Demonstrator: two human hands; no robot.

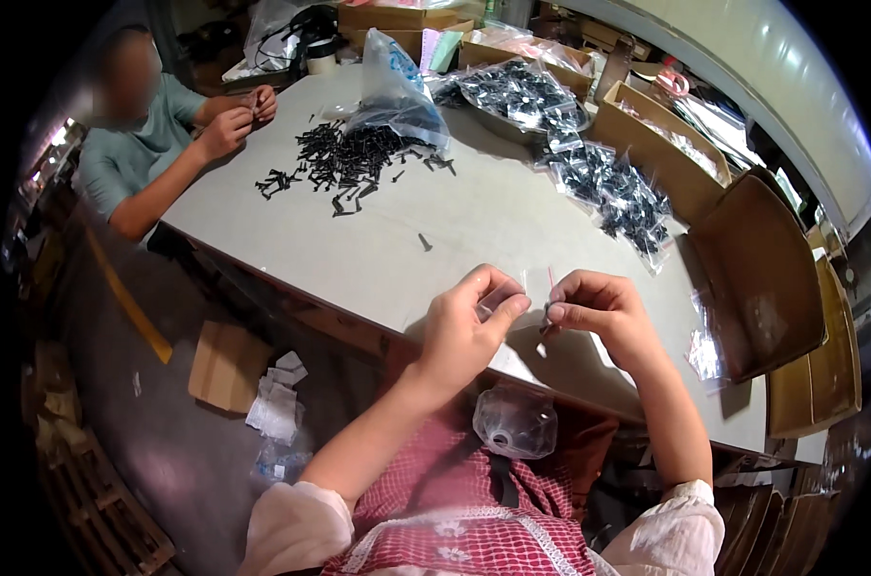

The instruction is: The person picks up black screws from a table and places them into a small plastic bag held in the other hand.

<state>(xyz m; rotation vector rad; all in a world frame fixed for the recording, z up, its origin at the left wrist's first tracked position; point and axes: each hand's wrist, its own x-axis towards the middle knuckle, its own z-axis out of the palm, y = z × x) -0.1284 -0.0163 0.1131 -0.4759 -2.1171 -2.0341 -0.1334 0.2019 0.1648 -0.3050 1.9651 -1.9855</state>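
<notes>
Over the near edge of the table, my left hand (464, 331) is closed on a small clear plastic bag (499, 296). A thin red strip shows at the bag's edge beside my right hand (604, 312). The thumb and fingers of my right hand are pinched together around a small dark piece (548, 324), too small to name. Ahead of my hands lies a single dark screw (425, 242). Farther off, black screws (344, 158) are heaped beside a large clear bag (402, 101). Small filled bags (623, 197) are piled to the right.
A metal bowl (501, 132) heaped with filled bags stands at the back, near a cardboard box (680, 144). Brown cartons (762, 278) border the right side. A cut clear plastic bottle (515, 422) is at my lap. Across the left corner, another person (152, 134) works with both hands.
</notes>
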